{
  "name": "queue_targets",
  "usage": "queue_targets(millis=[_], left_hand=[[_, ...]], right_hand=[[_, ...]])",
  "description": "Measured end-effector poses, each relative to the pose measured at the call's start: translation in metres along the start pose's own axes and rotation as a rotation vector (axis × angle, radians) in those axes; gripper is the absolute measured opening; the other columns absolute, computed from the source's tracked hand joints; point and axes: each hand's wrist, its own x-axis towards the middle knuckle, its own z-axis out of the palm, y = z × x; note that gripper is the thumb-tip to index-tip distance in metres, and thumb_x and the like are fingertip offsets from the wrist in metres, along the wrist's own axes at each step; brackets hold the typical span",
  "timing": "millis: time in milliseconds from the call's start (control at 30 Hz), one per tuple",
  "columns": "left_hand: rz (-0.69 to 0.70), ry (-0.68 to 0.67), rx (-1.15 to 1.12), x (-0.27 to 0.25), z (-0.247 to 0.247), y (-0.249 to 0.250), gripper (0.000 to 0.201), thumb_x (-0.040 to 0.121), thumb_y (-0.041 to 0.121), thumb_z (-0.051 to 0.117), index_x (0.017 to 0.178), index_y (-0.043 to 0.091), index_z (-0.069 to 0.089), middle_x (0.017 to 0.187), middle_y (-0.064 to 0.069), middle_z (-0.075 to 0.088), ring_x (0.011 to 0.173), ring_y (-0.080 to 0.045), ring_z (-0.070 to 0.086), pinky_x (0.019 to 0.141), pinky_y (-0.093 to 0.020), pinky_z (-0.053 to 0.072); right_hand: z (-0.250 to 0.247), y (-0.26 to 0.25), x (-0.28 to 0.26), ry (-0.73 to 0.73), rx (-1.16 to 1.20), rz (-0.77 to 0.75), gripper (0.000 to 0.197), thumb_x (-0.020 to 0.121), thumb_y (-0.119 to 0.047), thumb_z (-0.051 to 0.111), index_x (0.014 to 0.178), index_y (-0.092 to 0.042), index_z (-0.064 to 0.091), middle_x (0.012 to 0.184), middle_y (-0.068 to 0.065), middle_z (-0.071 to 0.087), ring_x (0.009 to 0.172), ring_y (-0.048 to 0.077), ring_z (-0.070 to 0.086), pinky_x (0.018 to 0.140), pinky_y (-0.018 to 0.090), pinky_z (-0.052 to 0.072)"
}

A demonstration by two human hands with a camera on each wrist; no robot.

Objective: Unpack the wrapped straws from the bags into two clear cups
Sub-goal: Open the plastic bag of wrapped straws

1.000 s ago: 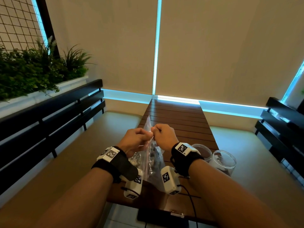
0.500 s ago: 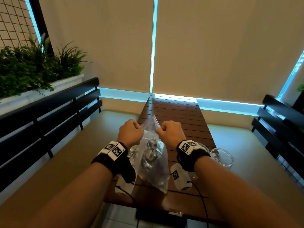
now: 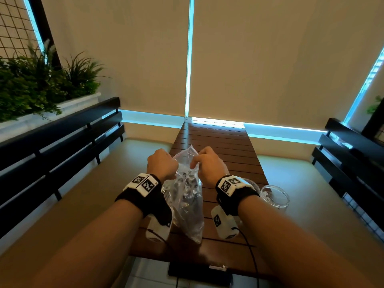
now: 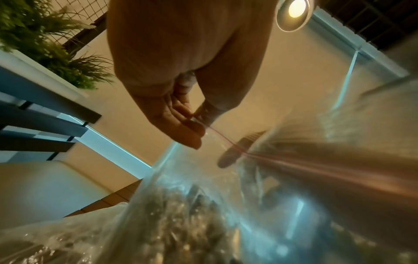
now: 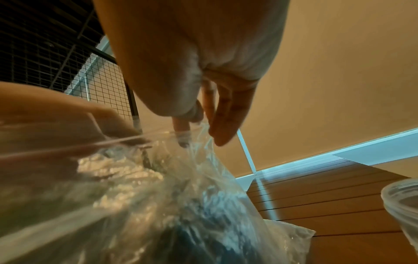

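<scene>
both hands [image 3: 162, 166] [image 3: 208, 163] pinch the clear bag's [image 3: 185, 202] mouth, pulling it apart.

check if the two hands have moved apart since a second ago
Yes. The left hand and right hand now sit spread apart at the mouth of the bag; earlier they were touching above the table.

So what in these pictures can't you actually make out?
- What fills the clear plastic bag: crinkled, glaring plastic in every view shows only dark shapes; no straw count.
- The nearer round clear plastic cup: head view, mostly hidden behind the right hand and its wristband.
- The farther clear cup: too small to tell whether it is empty.
- The left hand: head view shows only its back.
</scene>
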Motion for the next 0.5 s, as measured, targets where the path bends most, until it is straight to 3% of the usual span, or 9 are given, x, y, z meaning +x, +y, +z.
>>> queue_targets(millis=[100,167,233,300,367,433,500], left_hand=[[0.043,-0.022,0.050,-0.004,0.004,0.004,0.025,0.076,0.016,0.071,0.091,0.012,0.052,0.092,-0.008,0.063,0.083,-0.027,0.067,0.072,-0.041,0.060],[0.034,-0.168,0.200,-0.008,0.004,0.005,0.054,0.072,0.029,0.079,0.109,0.010,0.045,0.101,-0.006,0.058,0.090,-0.026,0.064,0.072,-0.036,0.057],[-0.028,-0.342,0.295,-0.014,0.005,0.006,0.061,0.074,0.026,0.079,0.118,0.005,0.042,0.105,-0.010,0.060,0.085,-0.024,0.067,0.063,-0.031,0.057],[-0.038,-0.390,0.367,-0.013,0.004,0.004,0.039,0.081,0.017,0.071,0.112,-0.002,0.056,0.100,-0.014,0.068,0.076,-0.023,0.070,0.053,-0.026,0.056],[0.006,-0.265,0.420,-0.004,-0.003,0.002,0.020,0.082,0.010,0.064,0.099,0.001,0.065,0.097,-0.015,0.070,0.083,-0.028,0.070,0.064,-0.031,0.058],[0.014,-0.087,0.374,0.009,-0.016,-0.001,0.015,0.076,0.007,0.066,0.091,0.003,0.065,0.091,-0.015,0.071,0.084,-0.031,0.069,0.075,-0.038,0.060],[-0.020,0.013,0.295,0.020,-0.027,-0.007,0.014,0.072,0.013,0.067,0.083,0.004,0.065,0.084,-0.016,0.072,0.076,-0.033,0.070,0.072,-0.042,0.061]], right_hand=[[0.002,0.000,0.003,-0.033,0.061,0.153,0.026,0.088,-0.039,0.054,0.098,-0.025,0.075,0.102,-0.002,0.065,0.086,0.019,0.064,0.069,0.027,0.048],[0.005,0.004,0.004,-0.018,0.105,0.237,0.036,0.084,-0.049,0.058,0.091,-0.018,0.075,0.091,-0.001,0.071,0.079,0.017,0.066,0.062,0.023,0.048],[0.010,0.006,0.006,-0.025,0.083,0.243,0.032,0.082,-0.036,0.068,0.101,-0.011,0.072,0.105,0.003,0.068,0.088,0.018,0.066,0.067,0.023,0.050],[0.011,0.006,0.006,-0.059,0.039,0.212,0.035,0.083,-0.023,0.069,0.115,-0.009,0.065,0.121,0.009,0.056,0.100,0.023,0.060,0.077,0.025,0.047],[0.005,0.010,0.007,-0.066,-0.006,0.162,0.037,0.084,-0.017,0.067,0.120,-0.010,0.061,0.122,0.012,0.050,0.106,0.026,0.056,0.085,0.029,0.047],[-0.005,0.017,0.005,-0.061,-0.030,0.139,0.040,0.085,-0.012,0.066,0.125,-0.013,0.062,0.124,0.014,0.049,0.112,0.031,0.054,0.093,0.035,0.046],[-0.012,0.027,0.004,-0.039,-0.044,0.157,0.046,0.085,-0.009,0.065,0.130,-0.018,0.061,0.130,0.013,0.049,0.118,0.031,0.053,0.098,0.036,0.045]])
